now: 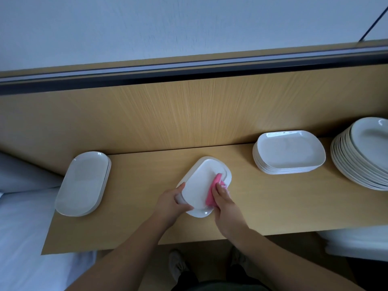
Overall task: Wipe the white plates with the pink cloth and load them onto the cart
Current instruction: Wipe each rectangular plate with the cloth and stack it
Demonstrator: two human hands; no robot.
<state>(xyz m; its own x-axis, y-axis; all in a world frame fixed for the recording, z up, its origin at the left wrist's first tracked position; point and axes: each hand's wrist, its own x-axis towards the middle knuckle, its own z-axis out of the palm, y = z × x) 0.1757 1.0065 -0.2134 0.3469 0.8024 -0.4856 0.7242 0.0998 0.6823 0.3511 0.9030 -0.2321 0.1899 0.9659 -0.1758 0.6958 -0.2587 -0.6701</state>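
Note:
A white rectangular plate (200, 181) is tilted up over a second white plate (199, 213) lying on the wooden table (147, 185). My left hand (174, 198) grips the tilted plate's lower left edge. My right hand (222, 198) presses a folded pink cloth (213, 191) against the plate's right side. A short stack of white oval plates (84, 183) lies at the table's left end. A stack of white rectangular plates (289, 152) stands to the right. No cart shows in this view.
A tall stack of white oval plates (365, 156) leans at the far right edge. A wooden back panel (189, 114) rises behind the table. White bedding (23, 227) lies at the left, and a white surface (357, 242) sits below the table's right end.

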